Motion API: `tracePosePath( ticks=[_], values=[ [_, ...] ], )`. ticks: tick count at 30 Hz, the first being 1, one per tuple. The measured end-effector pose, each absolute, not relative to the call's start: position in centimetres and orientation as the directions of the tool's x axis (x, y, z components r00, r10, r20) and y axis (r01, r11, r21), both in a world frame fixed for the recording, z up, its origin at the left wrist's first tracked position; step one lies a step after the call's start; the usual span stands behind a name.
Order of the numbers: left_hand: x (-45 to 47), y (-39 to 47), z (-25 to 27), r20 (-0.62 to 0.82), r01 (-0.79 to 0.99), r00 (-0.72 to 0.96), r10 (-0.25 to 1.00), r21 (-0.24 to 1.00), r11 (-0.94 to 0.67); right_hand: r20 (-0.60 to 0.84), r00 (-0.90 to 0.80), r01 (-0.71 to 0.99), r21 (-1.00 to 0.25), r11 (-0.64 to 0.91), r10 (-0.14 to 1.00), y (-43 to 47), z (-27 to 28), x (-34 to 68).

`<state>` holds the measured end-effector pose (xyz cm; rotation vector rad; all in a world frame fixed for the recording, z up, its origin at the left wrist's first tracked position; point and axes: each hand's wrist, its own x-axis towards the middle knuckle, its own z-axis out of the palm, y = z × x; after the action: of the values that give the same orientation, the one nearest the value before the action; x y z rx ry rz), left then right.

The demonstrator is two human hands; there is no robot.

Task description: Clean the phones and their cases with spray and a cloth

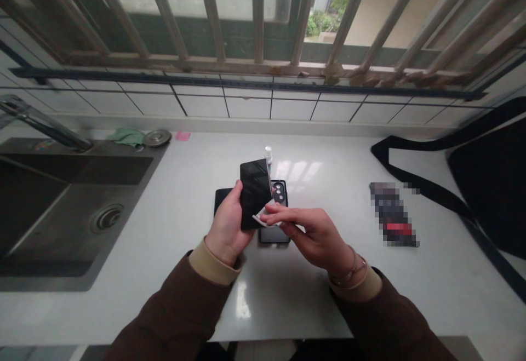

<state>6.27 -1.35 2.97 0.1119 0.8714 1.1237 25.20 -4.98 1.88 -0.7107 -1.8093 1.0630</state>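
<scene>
My left hand [228,224] is closed round a dark smartphone [252,185], its glossy screen facing up and its far end raised. My right hand [312,232] presses a small white wiping cloth [263,218] against the screen's lower right part, fingers stretched over it. Under the smartphone, a black phone case [274,235] with round camera openings lies on the counter, partly hidden. Beside my left thumb, a flat black object [221,196] shows only in part; I cannot tell what it is. Just beyond the smartphone stands a small white-capped bottle [268,153].
At left is a steel sink [135,185] with a faucet [49,125], a green cloth [126,136] and a metal drain strainer [156,137]. A pink slip [182,136] lies on the white counter [181,268]. A blurred-out dark packet [392,216] and a black strapped bag [489,180] lie at right.
</scene>
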Motion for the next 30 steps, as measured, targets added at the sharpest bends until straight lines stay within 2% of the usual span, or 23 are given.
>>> tracePosePath(
  ticks=[3,5,7,9,11,13,15,21,24,27,30],
  values=[
    [5.8,-1.2,3.5,-0.506,-0.73,0.121,0.854,0.538,0.422,0.294,-0.494,-0.067,-0.951,0.301,0.818,-5.1,2.3,25.6],
    [5.7,-1.3,3.9,-0.446,-0.728,0.15,0.883,0.554,0.404,0.169,-0.556,-0.167,-0.982,0.09,0.814,-5.1,2.5,26.0],
    [5.6,-1.4,4.4,-0.393,-0.742,0.175,0.903,0.55,0.384,0.065,-0.567,-0.271,-0.956,-0.111,0.821,-4.9,2.4,26.2],
    [5.6,-1.7,4.7,-0.369,-0.753,0.198,0.908,0.535,0.382,-0.004,-0.427,-0.385,-0.904,-0.185,0.904,-4.4,2.1,26.3],
    [5.7,-2.0,5.0,-0.359,-0.756,0.223,0.906,0.524,0.393,-0.074,-0.15,-0.462,-0.876,-0.136,0.986,-3.5,1.5,26.2],
    [5.9,-2.4,5.0,-0.337,-0.754,0.228,0.913,0.532,0.385,-0.152,0.104,-0.484,-0.871,-0.083,0.983,-2.7,0.9,26.1],
    [6.1,-2.8,4.9,-0.3,-0.742,0.212,0.93,0.57,0.352,-0.216,0.198,-0.496,-0.864,-0.093,0.956,-2.1,0.3,25.9],
    [6.7,-3.6,3.9,-0.048,-0.664,0.097,0.994,0.741,0.101,-0.26,-0.124,-0.501,-0.817,-0.287,0.958,-2.6,-0.2,25.1],
    [6.6,-3.5,3.3,0.026,-0.559,0.038,0.999,0.829,-0.001,-0.249,-0.158,-0.504,-0.812,-0.295,0.956,-2.9,0.0,24.7],
    [6.2,-3.1,2.7,0.15,-0.319,-0.039,0.988,0.935,-0.155,-0.247,-0.168,-0.524,-0.798,-0.299,0.954,-3.0,0.2,24.6],
    [5.9,-2.6,2.0,0.437,-0.05,-0.067,0.897,0.897,-0.44,-0.253,-0.213,-0.529,-0.782,-0.329,0.944,-3.0,0.3,24.6]
  ],
)
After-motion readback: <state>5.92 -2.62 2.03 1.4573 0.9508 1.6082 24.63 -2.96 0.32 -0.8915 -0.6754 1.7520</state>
